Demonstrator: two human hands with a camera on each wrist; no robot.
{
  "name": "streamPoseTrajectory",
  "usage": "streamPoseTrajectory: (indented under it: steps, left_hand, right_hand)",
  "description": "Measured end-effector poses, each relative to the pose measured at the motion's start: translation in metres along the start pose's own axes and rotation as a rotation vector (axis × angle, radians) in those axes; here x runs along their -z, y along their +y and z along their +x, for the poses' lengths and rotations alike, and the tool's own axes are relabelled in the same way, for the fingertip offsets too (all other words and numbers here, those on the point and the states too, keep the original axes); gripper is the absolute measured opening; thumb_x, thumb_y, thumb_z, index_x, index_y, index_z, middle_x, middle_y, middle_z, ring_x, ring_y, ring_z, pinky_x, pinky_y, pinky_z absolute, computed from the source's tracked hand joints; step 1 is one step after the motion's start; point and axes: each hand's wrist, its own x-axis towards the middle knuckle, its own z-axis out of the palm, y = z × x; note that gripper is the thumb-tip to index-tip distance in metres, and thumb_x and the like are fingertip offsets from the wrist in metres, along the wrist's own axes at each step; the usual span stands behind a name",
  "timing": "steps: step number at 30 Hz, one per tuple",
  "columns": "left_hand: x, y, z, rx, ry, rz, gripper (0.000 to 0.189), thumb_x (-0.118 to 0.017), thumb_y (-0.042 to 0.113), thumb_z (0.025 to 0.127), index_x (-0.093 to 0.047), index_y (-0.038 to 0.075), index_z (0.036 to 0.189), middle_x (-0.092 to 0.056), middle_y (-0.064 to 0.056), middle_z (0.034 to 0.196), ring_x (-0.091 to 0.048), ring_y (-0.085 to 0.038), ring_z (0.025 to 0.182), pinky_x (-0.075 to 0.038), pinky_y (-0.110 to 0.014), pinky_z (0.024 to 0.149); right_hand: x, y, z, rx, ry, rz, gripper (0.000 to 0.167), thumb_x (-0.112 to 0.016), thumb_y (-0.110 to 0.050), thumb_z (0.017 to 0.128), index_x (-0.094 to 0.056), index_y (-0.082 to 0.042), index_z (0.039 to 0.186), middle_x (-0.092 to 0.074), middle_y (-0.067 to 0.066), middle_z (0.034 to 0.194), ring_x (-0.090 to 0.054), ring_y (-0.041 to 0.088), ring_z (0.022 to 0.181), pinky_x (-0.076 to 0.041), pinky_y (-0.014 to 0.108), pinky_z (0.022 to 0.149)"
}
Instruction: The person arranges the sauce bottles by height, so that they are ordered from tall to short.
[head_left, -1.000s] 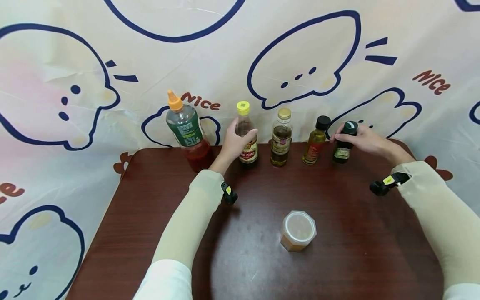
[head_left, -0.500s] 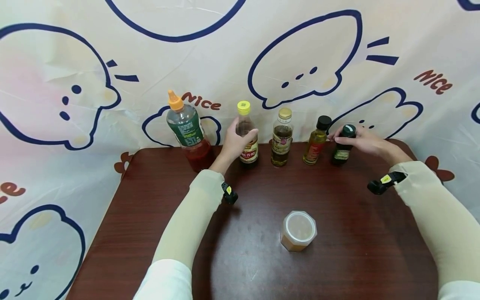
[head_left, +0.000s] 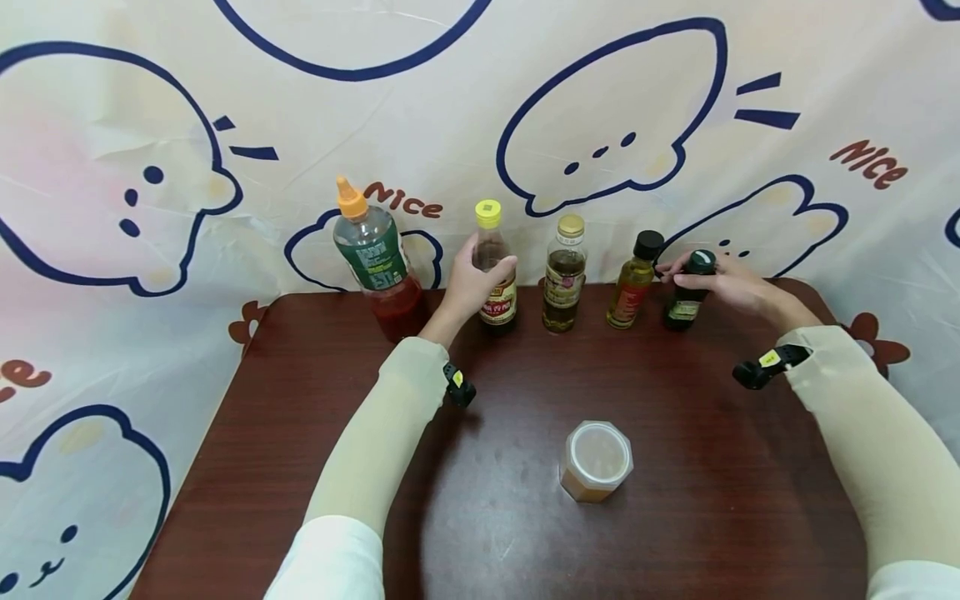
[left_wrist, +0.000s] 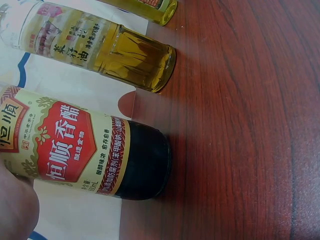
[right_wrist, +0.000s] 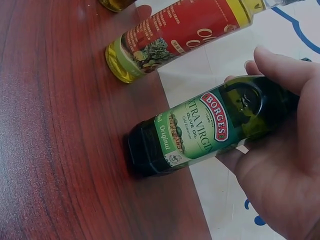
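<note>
My left hand (head_left: 474, 283) grips a vinegar bottle (head_left: 498, 305) with a yellow cap and a red and cream label. In the left wrist view the thumb lies along the label of the vinegar bottle (left_wrist: 85, 145). At the right end of the row, my right hand (head_left: 727, 282) holds a dark green olive oil bottle (head_left: 684, 307) around its upper part. The right wrist view shows the green label of that olive oil bottle (right_wrist: 195, 127) and the thumb near its neck. Both bottles stand at the table's back edge.
Between the hands stand a cooking oil bottle (head_left: 563, 283) and a small red-labelled oil bottle (head_left: 630, 287). An orange-tipped squeeze bottle (head_left: 382, 271) is left of the left hand. A lidded jar (head_left: 596, 462) sits nearer on the brown table (head_left: 300, 467), before a patterned cloth (head_left: 420, 117).
The right hand and the olive oil bottle have shifted slightly to the left, and the bottle stands a little lower. The left hand keeps its hold on the vinegar bottle.
</note>
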Motion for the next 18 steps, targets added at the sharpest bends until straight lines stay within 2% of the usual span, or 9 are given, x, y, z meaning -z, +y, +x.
streamPoseTrajectory:
  steps: [4, 8, 13, 18]
  left_hand:
    - [-0.0004, 0.0002, 0.0009, -0.005, -0.005, -0.007, 0.056, -0.074, 0.034, 0.093, -0.052, 0.009, 0.139, -0.060, -0.009, 0.131, -0.056, -0.022, 0.121, -0.047, -0.042, 0.103]
    - [-0.0008, -0.0004, 0.0015, -0.014, 0.001, -0.019, 0.053, -0.074, 0.029, 0.093, -0.054, 0.008, 0.138, -0.060, -0.010, 0.129, -0.056, -0.023, 0.119, -0.047, -0.042, 0.103]
    - [-0.0005, -0.0002, 0.0018, -0.005, 0.009, -0.021, 0.050, -0.074, 0.024, 0.094, -0.054, 0.009, 0.137, -0.060, -0.010, 0.128, -0.056, -0.023, 0.119, -0.047, -0.042, 0.103]
    - [-0.0006, 0.0011, 0.0013, 0.010, 0.002, -0.016, 0.052, -0.074, 0.027, 0.093, -0.054, 0.009, 0.138, -0.060, -0.010, 0.130, -0.056, -0.024, 0.120, -0.047, -0.042, 0.104]
  right_hand:
    - [0.0010, 0.0040, -0.0012, -0.033, -0.002, -0.013, 0.040, -0.056, -0.029, 0.105, -0.055, 0.002, 0.129, -0.048, 0.018, 0.152, -0.039, 0.037, 0.142, -0.028, 0.069, 0.111]
    - [0.0021, 0.0069, -0.0018, -0.042, 0.002, -0.022, 0.040, -0.055, -0.029, 0.106, -0.053, 0.002, 0.132, -0.048, 0.019, 0.152, -0.039, 0.038, 0.142, -0.028, 0.070, 0.111]
    - [0.0021, 0.0025, -0.0031, -0.036, -0.006, -0.029, 0.034, -0.056, -0.024, 0.105, -0.057, -0.001, 0.131, -0.049, 0.018, 0.151, -0.039, 0.035, 0.141, -0.026, 0.069, 0.112]
    - [0.0020, 0.0023, -0.0039, -0.039, -0.019, -0.018, 0.035, -0.056, -0.021, 0.104, -0.056, 0.001, 0.131, -0.049, 0.019, 0.150, -0.042, 0.030, 0.137, -0.025, 0.066, 0.114]
